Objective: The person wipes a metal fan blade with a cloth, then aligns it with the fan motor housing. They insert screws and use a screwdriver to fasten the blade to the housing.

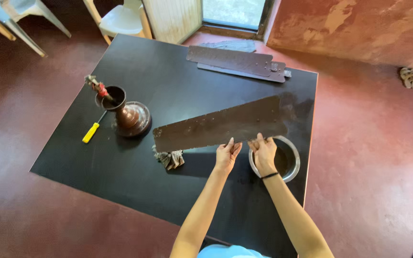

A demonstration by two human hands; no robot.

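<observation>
I see the red, matte floor (369, 157) all round, and on it a square counter (168, 81) with a smooth black top and a thin pale edge. The biggest thing on it is a long, flat, brown fan blade (218, 125), tapered, dusty and speckled, lying slantwise across the middle. My left hand (227, 155) and right hand (264, 152) both grip its near edge, fingers curled over the rim and pressed onto the blade; the thumbs are hidden beneath. Two more blades (237, 62) lie stacked at the far edge, one half covered by the other. A round steel bowl (290, 165) sits under my right wrist, its inside dark and hard to read. Left of the blade stands a glossy brown bell-shaped motor housing (129, 114) with a tool (99, 89) stuck in its mouth. A crumpled grey rag (170, 158) peeks from below the blade's left end. A yellow-handled screwdriver (92, 131) lies beside the housing.
</observation>
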